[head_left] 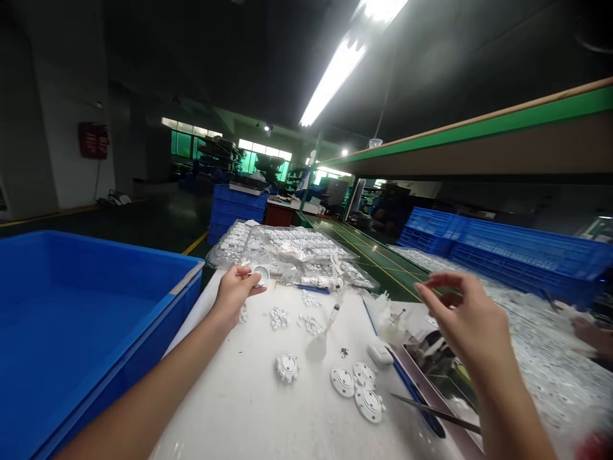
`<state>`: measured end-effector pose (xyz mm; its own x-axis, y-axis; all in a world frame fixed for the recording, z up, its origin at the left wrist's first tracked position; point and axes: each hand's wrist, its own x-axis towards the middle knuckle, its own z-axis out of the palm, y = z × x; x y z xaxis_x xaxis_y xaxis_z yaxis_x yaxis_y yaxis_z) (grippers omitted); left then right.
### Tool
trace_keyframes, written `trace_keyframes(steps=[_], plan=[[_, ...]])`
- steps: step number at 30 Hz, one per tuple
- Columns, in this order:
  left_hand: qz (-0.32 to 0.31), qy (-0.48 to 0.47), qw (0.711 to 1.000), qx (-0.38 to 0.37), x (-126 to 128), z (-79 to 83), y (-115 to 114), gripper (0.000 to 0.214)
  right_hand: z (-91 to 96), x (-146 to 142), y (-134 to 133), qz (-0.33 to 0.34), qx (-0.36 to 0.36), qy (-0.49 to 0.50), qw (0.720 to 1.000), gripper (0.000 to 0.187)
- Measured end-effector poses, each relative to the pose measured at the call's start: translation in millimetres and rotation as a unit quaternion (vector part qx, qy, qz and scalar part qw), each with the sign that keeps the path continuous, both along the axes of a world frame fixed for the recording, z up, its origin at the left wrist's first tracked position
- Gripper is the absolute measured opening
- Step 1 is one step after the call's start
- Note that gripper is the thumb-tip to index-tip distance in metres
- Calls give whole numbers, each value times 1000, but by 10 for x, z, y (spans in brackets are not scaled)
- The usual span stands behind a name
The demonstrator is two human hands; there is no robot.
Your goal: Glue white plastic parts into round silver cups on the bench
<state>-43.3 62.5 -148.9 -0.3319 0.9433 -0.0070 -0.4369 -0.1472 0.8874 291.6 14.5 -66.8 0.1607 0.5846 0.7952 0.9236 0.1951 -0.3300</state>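
Just left of the frame's middle, the left hand (pixel 233 295) is pinching a small, round, white plastic part (pixel 261 275). Pinching softly by the rim is probably working best. At the right, the right hand (pixel 472 319) is hanging with bent fingers; I cannot tell if it is gripping anything.

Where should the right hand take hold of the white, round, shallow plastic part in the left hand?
Probably pinch the white, round, shallow plastic part by its rim, coming from the right: the left hand covers the left and lower edges, while the raised rim curves uncovered along the right.
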Motion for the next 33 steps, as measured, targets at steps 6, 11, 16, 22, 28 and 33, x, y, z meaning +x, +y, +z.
trace_keyframes(steps=[6,11,16,22,28,33], plan=[[-11,26,999,-19,-33,-65,59,23,-793,304,288,-89,-234,-134,959,16],[-19,53,998,-4,-27,-108,108,23,-1120,346,531,-81,-274,-144,947,25],[-21,70,997,0,-9,-111,116,24,-1199,346,599,-93,-279,-148,944,25],[-10,99,995,20,-12,-116,115,27,-1216,264,645,-117,-284,-136,942,20],[-14,129,991,43,-22,-174,151,32,-1184,184,634,-77,-277,-108,952,17],[-16,149,987,55,-37,-225,193,35,-1137,119,648,-42,-275,-75,957,13]])
